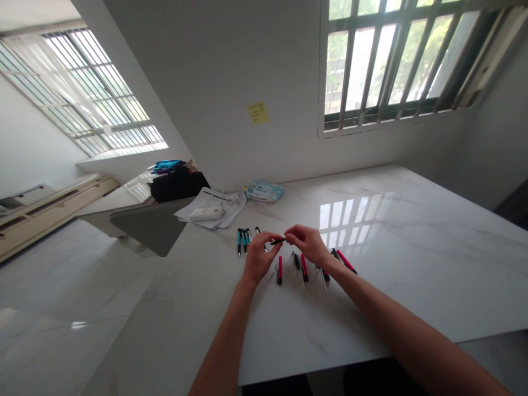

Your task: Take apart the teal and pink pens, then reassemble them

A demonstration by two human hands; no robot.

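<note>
Over the white marbled table (198, 308), my left hand (259, 256) pinches a small black pen part (278, 241) between thumb and fingers. My right hand (307, 242) is closed at the other end of that part, its fingertips pressed together. Below my hands lie a red pen barrel (280, 269), a second red and black barrel (304, 268), and thin refills with small parts beside them. Under my right wrist are more red and black pieces, partly hidden. Left of my left hand, several blue and black pens (239, 242) lie side by side.
Papers (210, 206) with a white device on top and a blue packet of wipes (264, 192) lie toward the wall. A grey chair back (154, 223) stands at the table's left. A red pen part (346, 261) lies right of my right wrist.
</note>
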